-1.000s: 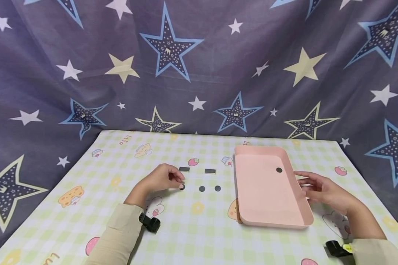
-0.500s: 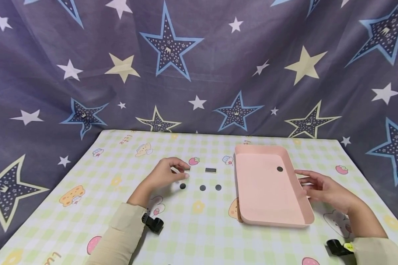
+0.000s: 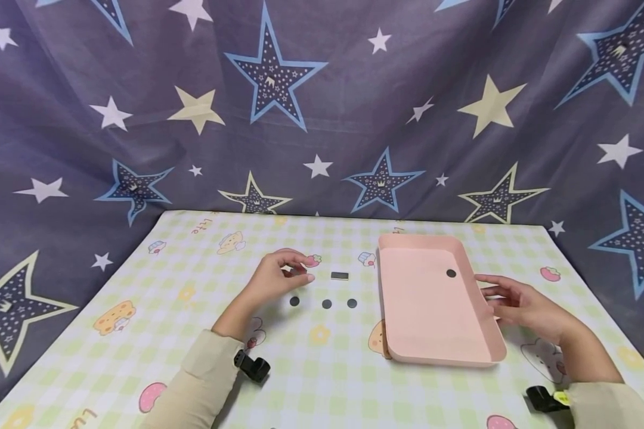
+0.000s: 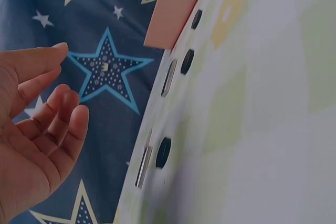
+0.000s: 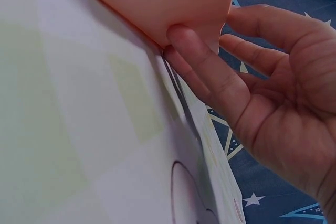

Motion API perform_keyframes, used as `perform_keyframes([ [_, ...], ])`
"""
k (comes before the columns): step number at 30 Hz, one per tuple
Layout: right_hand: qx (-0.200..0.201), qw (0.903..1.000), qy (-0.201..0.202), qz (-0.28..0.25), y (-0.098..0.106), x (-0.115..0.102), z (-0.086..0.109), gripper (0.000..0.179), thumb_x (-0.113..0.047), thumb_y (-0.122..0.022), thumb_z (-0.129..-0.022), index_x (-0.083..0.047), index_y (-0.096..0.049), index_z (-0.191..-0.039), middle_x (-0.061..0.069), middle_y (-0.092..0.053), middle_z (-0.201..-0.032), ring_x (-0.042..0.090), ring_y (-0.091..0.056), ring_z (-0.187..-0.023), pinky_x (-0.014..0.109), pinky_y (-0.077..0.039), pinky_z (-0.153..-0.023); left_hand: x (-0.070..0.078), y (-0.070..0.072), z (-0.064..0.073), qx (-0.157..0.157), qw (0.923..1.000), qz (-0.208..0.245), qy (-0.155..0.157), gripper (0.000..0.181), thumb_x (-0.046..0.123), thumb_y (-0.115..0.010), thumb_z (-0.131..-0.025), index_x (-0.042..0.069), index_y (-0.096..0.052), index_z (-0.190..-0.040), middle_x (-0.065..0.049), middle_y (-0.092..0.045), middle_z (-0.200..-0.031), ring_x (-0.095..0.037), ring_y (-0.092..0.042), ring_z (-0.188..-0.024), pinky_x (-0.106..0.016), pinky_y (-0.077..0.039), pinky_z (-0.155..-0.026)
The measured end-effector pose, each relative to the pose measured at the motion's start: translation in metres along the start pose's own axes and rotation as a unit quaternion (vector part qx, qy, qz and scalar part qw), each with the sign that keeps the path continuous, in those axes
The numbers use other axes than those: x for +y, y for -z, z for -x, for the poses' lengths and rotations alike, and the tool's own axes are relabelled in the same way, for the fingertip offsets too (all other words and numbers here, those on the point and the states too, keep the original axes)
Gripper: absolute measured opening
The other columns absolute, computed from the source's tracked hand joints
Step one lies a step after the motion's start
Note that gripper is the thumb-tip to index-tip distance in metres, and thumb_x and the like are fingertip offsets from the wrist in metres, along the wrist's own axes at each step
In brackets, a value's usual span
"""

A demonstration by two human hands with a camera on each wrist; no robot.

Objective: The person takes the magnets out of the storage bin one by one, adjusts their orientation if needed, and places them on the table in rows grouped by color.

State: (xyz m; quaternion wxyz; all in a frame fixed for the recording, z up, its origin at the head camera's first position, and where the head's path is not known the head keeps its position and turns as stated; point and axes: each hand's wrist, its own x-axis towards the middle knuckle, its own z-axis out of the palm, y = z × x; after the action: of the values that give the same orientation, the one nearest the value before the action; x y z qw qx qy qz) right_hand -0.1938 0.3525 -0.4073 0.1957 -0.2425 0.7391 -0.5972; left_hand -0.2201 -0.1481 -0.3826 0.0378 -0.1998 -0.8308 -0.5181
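My left hand [image 3: 279, 275] hovers over the table left of the tray, its fingers loosely bent with nothing between them. In the left wrist view, a small dark rectangular bar [image 4: 143, 167] with a silvery side lies below it; the hand hides this bar in the head view. A second bar [image 3: 340, 276] lies further right. In front of them is a row of small black discs: left [image 3: 294, 301], middle [image 3: 327, 304] and right [image 3: 352, 303]. My right hand [image 3: 531, 311] touches the right wall of a pink tray [image 3: 434, 322] with extended fingertips. Another black disc [image 3: 451, 273] lies inside the tray.
A checked cloth with cartoon prints [image 3: 300, 381] covers the table. Behind the table hangs a dark curtain [image 3: 322, 143] with stars. Black wrist cameras sit at the left sleeve [image 3: 252, 366] and the right sleeve [image 3: 546, 399].
My left hand has moved from the left disc, back and to the right past the left bar, and risen with its fingers spread apart. The right hand stays at the tray.
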Motion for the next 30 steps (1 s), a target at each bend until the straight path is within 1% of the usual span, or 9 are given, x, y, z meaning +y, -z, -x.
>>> perform_keyframes([
  [5,0.001,1.0,-0.002,0.001,0.0,-0.001,0.001,0.058,0.003,-0.049,-0.099,0.004,-0.021,-0.151,0.005,-0.057,-0.132,0.014,-0.06,-0.113,0.038,-0.056,-0.084,0.005,-0.009,-0.002,-0.015,0.9996,-0.016,-0.017,0.02,0.008,-0.079,-0.082,0.007,-0.074,-0.101,-0.007,-0.065,-0.11,-0.019,-0.064,-0.089,-0.032,-0.054,-0.077],
  [9,0.003,1.0,0.0,0.003,0.0,-0.001,0.001,0.058,0.003,-0.049,-0.099,0.005,-0.022,-0.15,0.004,-0.057,-0.131,0.014,-0.06,-0.113,0.039,-0.056,-0.083,0.01,-0.018,-0.004,-0.024,0.9991,-0.018,-0.029,0.019,0.01,-0.08,-0.082,0.008,-0.074,-0.1,-0.008,-0.065,-0.111,-0.021,-0.065,-0.089,-0.034,-0.054,-0.076],
  [15,0.005,1.0,0.0,0.008,0.0,0.001,0.0,0.058,0.004,-0.049,-0.099,0.006,-0.022,-0.15,0.006,-0.057,-0.131,0.014,-0.061,-0.112,0.039,-0.056,-0.083,0.017,-0.029,-0.007,-0.053,0.9984,0.0,-0.02,0.018,0.011,-0.079,-0.082,0.007,-0.074,-0.1,-0.009,-0.066,-0.107,-0.02,-0.065,-0.089,-0.035,-0.055,-0.078],
  [20,0.005,0.9999,-0.004,0.013,0.0,-0.001,0.0,0.058,0.002,-0.05,-0.099,0.006,-0.022,-0.15,0.004,-0.057,-0.131,0.013,-0.06,-0.113,0.038,-0.056,-0.084,0.023,-0.035,-0.012,-0.064,0.9978,0.013,-0.012,0.018,0.01,-0.079,-0.083,0.007,-0.074,-0.1,-0.013,-0.067,-0.106,-0.024,-0.065,-0.092,-0.038,-0.054,-0.081],
  [22,0.006,0.9999,-0.004,0.013,0.0,-0.001,0.0,0.058,0.002,-0.05,-0.099,0.005,-0.022,-0.15,0.004,-0.057,-0.131,0.013,-0.06,-0.113,0.038,-0.056,-0.084,0.025,-0.038,-0.015,-0.073,0.9971,0.02,-0.013,0.018,0.01,-0.078,-0.083,0.007,-0.073,-0.1,-0.012,-0.067,-0.106,-0.023,-0.065,-0.093,-0.039,-0.054,-0.082],
  [27,0.01,0.9999,-0.005,0.012,-0.001,-0.001,0.0,0.058,0.002,-0.05,-0.099,0.006,-0.022,-0.15,0.006,-0.056,-0.131,0.013,-0.06,-0.113,0.038,-0.056,-0.084,0.032,-0.044,-0.021,-0.102,0.9944,0.018,-0.025,0.019,0.011,-0.078,-0.083,0.008,-0.073,-0.102,-0.005,-0.068,-0.105,-0.016,-0.064,-0.09,-0.035,-0.054,-0.081],
  [30,0.011,0.9998,-0.007,0.011,-0.002,-0.001,0.0,0.058,0.002,-0.05,-0.099,0.005,-0.022,-0.15,0.007,-0.056,-0.131,0.013,-0.06,-0.113,0.039,-0.056,-0.084,0.038,-0.049,-0.024,-0.111,0.9934,0.011,-0.025,0.02,0.011,-0.078,-0.083,0.009,-0.073,-0.103,-0.005,-0.068,-0.104,-0.015,-0.063,-0.09,-0.03,-0.054,-0.081],
])
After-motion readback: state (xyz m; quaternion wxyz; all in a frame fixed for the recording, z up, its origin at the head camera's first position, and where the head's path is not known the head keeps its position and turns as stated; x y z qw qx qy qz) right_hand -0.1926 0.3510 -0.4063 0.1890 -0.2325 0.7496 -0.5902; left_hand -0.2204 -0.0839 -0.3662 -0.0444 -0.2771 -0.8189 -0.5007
